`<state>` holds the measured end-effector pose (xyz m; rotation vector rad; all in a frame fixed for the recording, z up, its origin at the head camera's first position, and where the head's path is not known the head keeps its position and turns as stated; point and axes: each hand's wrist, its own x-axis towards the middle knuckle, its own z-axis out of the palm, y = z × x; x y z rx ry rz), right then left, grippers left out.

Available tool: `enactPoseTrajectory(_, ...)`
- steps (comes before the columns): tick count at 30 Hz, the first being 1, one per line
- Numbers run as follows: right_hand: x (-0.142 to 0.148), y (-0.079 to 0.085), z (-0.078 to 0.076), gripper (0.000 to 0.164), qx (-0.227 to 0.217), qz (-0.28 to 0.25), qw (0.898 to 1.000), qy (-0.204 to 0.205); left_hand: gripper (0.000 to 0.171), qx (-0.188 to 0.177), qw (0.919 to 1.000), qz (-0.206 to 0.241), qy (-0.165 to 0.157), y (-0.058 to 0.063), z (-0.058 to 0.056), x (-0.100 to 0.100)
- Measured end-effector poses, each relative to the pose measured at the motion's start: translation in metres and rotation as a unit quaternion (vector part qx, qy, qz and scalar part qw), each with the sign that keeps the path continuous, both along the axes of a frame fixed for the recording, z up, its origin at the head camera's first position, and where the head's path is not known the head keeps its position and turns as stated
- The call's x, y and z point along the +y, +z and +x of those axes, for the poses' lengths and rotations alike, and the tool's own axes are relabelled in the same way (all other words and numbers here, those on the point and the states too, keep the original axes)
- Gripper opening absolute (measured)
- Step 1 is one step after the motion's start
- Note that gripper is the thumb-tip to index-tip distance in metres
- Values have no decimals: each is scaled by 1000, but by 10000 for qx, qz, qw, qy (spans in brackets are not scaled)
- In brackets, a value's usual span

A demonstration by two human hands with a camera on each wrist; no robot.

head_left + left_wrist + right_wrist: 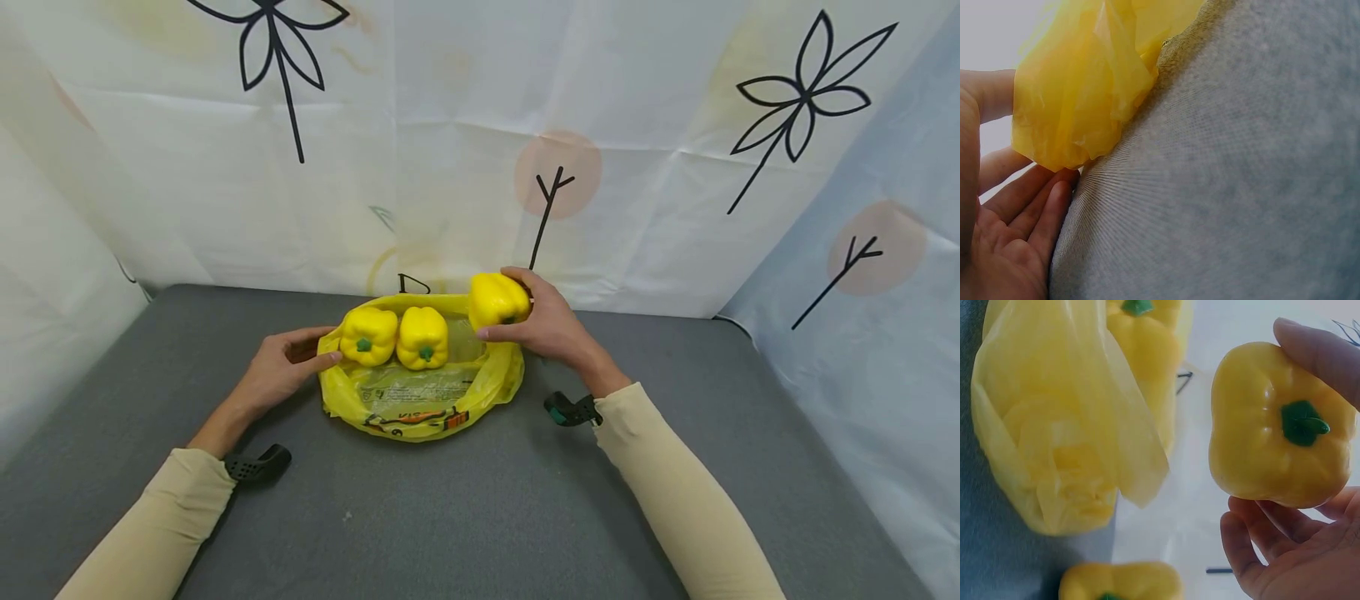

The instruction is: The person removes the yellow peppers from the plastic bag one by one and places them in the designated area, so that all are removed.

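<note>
A yellow plastic bag lies on the table with its mouth spread wide. Two yellow bell peppers with green stems, a left one and a right one, sit side by side inside it. My left hand holds the bag's left rim between thumb and fingers; the left wrist view shows the yellow plastic between them. Over the bag's right rim, my right hand grips another yellow bell pepper, thumb on one side and fingers on the other. Its green stem faces the right wrist camera.
One more yellow bell pepper shows at the bottom of the right wrist view, outside the bag. The grey table meets a white patterned cloth at the back, with more cloth at both sides.
</note>
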<state>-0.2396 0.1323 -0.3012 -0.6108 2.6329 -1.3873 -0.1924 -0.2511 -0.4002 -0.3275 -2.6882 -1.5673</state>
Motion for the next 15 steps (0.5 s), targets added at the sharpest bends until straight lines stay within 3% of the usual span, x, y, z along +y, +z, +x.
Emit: enactPoseTrajectory(15, 64, -1, 18, 95, -45, -564, 9956, -749, 57, 59, 10000, 4, -27, -2, -1, -1)
